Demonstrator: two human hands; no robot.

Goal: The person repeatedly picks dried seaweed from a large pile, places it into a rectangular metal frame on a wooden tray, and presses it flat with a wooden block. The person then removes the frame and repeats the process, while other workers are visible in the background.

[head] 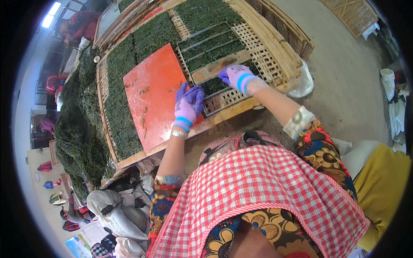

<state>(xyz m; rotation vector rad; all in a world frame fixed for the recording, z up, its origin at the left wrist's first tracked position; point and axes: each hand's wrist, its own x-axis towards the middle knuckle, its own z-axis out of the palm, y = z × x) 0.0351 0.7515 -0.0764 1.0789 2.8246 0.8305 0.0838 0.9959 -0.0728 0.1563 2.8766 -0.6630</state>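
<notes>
My left hand (189, 104), in a purple and pink glove, is over the right edge of a red board (155, 93). Its fingers are bent and apart, and I see nothing in them. My right hand (237, 77), gloved alike, has its fingertips by the near edge of a wooden slat (222, 66); whether they grip anything is hidden. That slat lies across a metal frame with thin bars (209, 37). Shredded dark green plant matter (203, 58) fills much of the frame, which rests on a woven lattice tray (258, 59). Bits of green cling to the red board.
Flat green sheets (119, 96) cover the tray's left and far parts. A large green heap (80, 122) rises left of its wooden rim (206, 127). Stacked trays (284, 29) stand beyond on the right. White sacks (119, 213) sit at lower left. Another person (80, 25) bends at far left.
</notes>
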